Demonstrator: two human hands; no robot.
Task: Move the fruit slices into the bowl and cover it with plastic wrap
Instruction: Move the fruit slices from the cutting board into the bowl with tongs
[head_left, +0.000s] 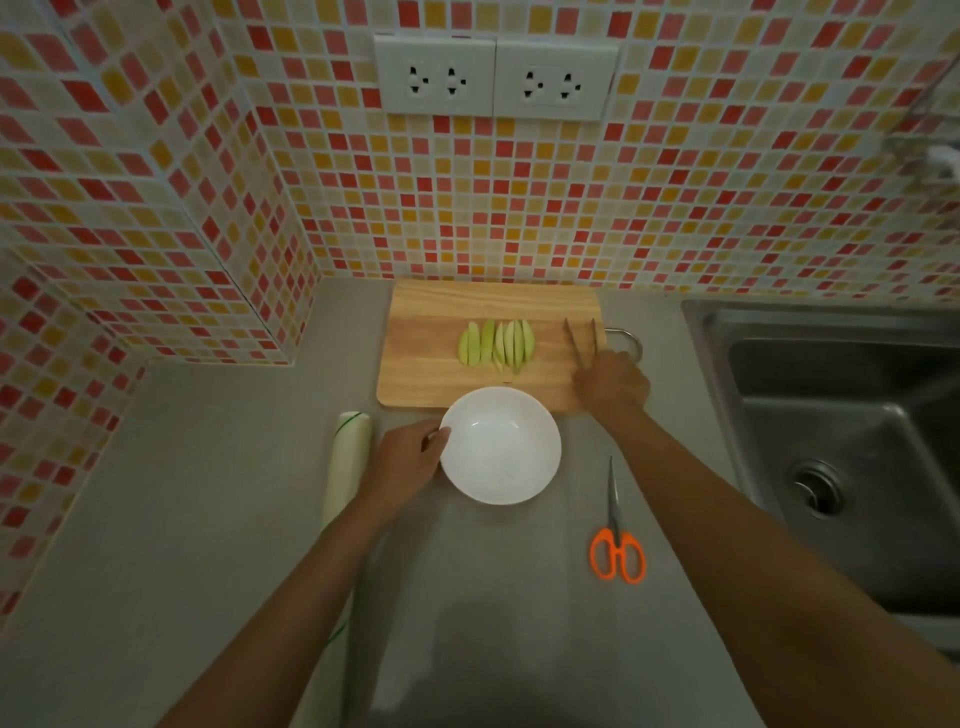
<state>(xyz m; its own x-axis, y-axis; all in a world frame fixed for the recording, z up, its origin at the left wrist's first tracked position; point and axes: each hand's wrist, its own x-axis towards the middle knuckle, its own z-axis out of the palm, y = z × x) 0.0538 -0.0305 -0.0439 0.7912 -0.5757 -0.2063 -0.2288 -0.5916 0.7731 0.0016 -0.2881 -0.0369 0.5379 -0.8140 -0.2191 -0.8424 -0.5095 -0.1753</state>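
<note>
Right hand (613, 382): curled round the near end of wooden tongs (583, 338); tong tips spread apart, resting on the cutting board (431, 364), right of the fruit.
Left hand (410, 454): holds the left rim of the white bowl (501, 446), thumb on the edge.
Fruit slices (497, 344): pale green, fanned in a row mid-board; none in the bowl.
Bowl position: on the grey counter (208, 519), touching the board's near edge.
Plastic wrap roll (347, 467): lying left of the bowl, beside the left forearm.
Scissors (616, 540): orange handles, right of the bowl, near the sink (831, 415).
</note>
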